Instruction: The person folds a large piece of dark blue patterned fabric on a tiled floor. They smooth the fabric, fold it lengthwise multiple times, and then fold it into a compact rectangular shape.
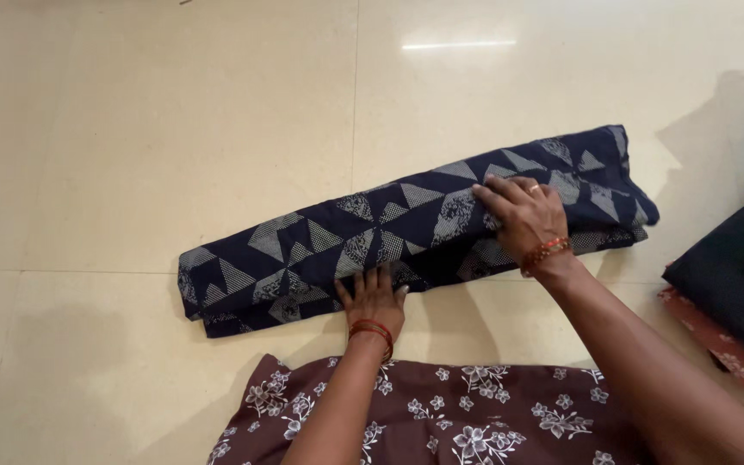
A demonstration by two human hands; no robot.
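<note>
Folded navy cloth (406, 226) under both hands, left hand (374, 301) and right hand (523, 215) flat (fingers spread, grasping nothing)

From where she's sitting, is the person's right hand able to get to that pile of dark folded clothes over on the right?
Probably yes. The right hand rests flat on the folded navy patterned cloth, and the stack of folded clothes lies on the floor on that same side, with only bare tile between. Nothing stands in the way.

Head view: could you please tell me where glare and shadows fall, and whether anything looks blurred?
In the head view, a bright streak of glare lies on the glossy cream tile floor; soft shadows fall at upper right and lower left. The folded navy cloth with grey triangles and both hands, left and right, look sharp.
</note>
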